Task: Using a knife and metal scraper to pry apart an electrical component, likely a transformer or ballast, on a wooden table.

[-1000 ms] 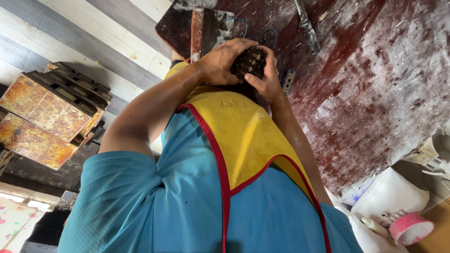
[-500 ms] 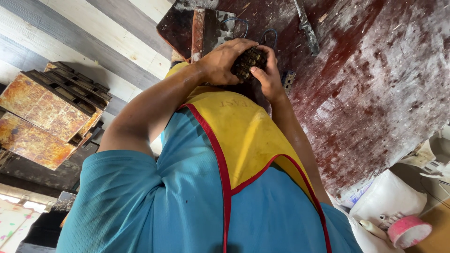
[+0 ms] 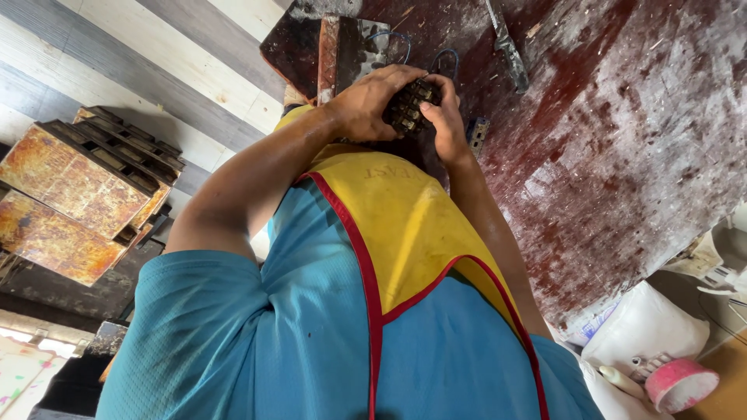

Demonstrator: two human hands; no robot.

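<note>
Both hands meet over the stained red-brown board (image 3: 622, 155), holding a small dark electrical block with brass terminals (image 3: 410, 109). The left hand (image 3: 372, 101) wraps its fingers closed around the block from the side, and the right hand (image 3: 445, 117) presses on it with thumb and fingertips. Thin blue wires (image 3: 405, 43) rise just behind it. To do this well, I judge the left hand should keep the block steady while the right works gently, so the wires are not pulled.

Teal short-sleeved shirt (image 3: 233, 342), yellow red-trimmed vest (image 3: 405, 225)
</note>
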